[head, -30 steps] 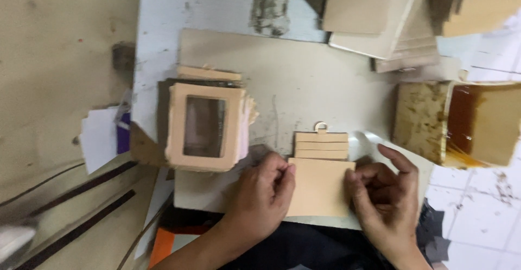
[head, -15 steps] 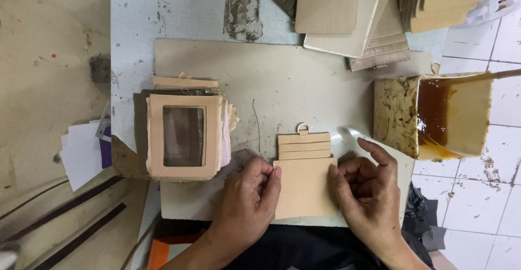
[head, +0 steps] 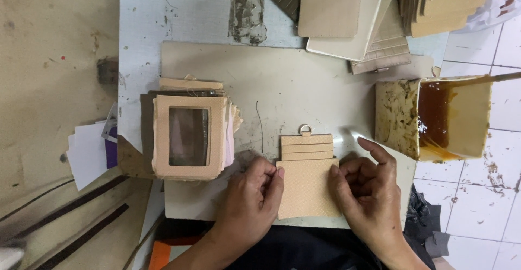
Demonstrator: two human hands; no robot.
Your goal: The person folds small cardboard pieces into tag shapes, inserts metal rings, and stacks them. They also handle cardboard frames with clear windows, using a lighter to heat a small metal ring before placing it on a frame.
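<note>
Both hands press the tan card-slot piece (head: pixel 307 186) flat at the near desk (head: pixel 282 80) edge: left hand (head: pixel 254 199) pinching its left side, right hand (head: pixel 369 191) its right. Slots look layered; windowed panels (head: pixel 189 137) sit left, stacked.

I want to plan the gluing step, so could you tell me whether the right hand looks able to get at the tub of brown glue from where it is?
Probably yes. The right hand rests on the tan card holder, and the glue tub stands just beyond its fingers, with only bare board between.
</note>
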